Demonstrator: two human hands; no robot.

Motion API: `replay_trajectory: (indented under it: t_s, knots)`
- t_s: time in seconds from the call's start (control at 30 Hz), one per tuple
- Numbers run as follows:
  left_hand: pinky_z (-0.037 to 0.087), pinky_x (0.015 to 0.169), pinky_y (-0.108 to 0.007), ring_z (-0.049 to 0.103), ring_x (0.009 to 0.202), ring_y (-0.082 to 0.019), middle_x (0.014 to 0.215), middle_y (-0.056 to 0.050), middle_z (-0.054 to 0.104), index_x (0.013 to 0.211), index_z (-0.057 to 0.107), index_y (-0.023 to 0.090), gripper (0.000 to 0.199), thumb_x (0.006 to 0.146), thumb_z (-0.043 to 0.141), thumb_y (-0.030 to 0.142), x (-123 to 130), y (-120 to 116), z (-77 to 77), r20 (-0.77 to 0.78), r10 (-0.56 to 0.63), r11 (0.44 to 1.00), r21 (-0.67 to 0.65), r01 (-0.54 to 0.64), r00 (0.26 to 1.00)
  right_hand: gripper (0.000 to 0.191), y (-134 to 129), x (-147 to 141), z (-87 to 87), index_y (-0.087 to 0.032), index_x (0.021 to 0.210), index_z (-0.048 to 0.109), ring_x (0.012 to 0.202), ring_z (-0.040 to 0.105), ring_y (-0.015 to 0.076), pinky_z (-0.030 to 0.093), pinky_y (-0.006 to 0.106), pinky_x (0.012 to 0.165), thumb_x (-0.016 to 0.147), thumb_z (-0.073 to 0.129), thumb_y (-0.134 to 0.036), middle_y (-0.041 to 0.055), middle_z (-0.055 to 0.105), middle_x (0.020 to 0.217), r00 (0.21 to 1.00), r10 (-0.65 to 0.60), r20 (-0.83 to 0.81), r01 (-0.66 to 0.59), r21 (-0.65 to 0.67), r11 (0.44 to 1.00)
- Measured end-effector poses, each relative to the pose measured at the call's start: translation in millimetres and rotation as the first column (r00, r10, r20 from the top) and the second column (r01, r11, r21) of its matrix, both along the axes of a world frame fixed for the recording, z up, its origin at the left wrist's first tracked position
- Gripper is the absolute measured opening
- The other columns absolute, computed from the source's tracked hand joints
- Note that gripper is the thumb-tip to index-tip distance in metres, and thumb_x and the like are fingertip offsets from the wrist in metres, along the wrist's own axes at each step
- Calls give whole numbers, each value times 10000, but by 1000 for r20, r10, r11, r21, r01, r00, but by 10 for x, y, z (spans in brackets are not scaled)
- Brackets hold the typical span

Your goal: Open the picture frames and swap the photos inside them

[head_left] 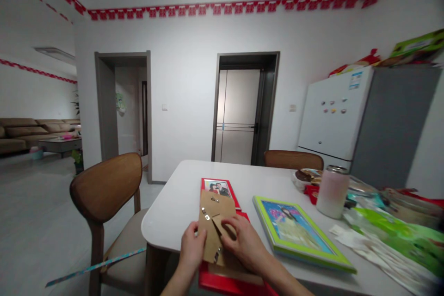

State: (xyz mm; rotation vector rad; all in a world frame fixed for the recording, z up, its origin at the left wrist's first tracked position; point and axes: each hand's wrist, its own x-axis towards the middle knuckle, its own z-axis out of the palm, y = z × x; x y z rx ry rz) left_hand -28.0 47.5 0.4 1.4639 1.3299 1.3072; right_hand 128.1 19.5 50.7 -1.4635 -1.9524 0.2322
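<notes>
A brown backing board (208, 236) with metal clips and a fold-out stand flap is tilted up over the near edge of the white table. My left hand (193, 246) grips its left edge, thumb on top. The fingers of my right hand (243, 243) pinch the stand flap (218, 223) near the board's middle. Beneath lies a red frame (211, 280), partly hidden by the board and my hands. Just behind the board, a red-framed photo of two people (218, 187) lies on the table. To the right rests a green-framed photo (298, 231).
On the white table (173, 199), a pink bottle (333, 192), white gloves (374, 249) and green packaging (398, 236) are at the right. Wooden chairs (107, 189) stand at the left and far side. A patterned strip (97, 266) crosses the left chair.
</notes>
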Motion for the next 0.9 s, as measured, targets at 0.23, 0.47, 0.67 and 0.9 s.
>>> replay_trajectory:
  t_s: [0.23, 0.47, 0.67, 0.9]
  knots:
    - [423, 498, -229, 589, 563, -162, 556, 17, 597, 678, 492, 174, 150, 677, 430, 310, -799, 199, -37, 4, 106, 989, -105, -105, 994, 403, -66, 417, -205, -111, 1009, 556, 871, 542, 214, 383, 305, 779, 721, 408, -351, 124, 603, 950, 981, -172, 95, 182, -110, 977]
    - [426, 544, -242, 602, 620, -181, 610, -18, 612, 772, 516, 138, 156, 683, 444, 243, -1136, 216, -143, -244, 177, 969, -124, -212, 953, 422, -92, 619, -500, -104, 1060, 508, 900, 559, 226, 388, 288, 776, 676, 413, -252, 143, 601, 1002, 933, -261, 247, 309, -183, 933]
    - [312, 879, -353, 481, 1002, -240, 994, -113, 570, 987, 488, 127, 334, 656, 481, 171, -1031, 81, 16, -475, 245, 965, 33, -261, 845, 505, -49, 593, -433, -58, 1107, 454, 866, 576, 239, 404, 285, 732, 615, 424, -167, 175, 609, 973, 934, -305, 187, 340, -200, 919]
    - [274, 965, -300, 387, 1117, -193, 1176, -80, 474, 1055, 495, 161, 422, 639, 527, 222, -82, -441, 150, -435, -97, 973, 149, 178, 895, 675, -135, 482, -289, -91, 1270, 194, 627, 620, 187, 458, 275, 584, 629, 387, -181, 81, 666, 757, 718, -371, -589, 49, -488, 871]
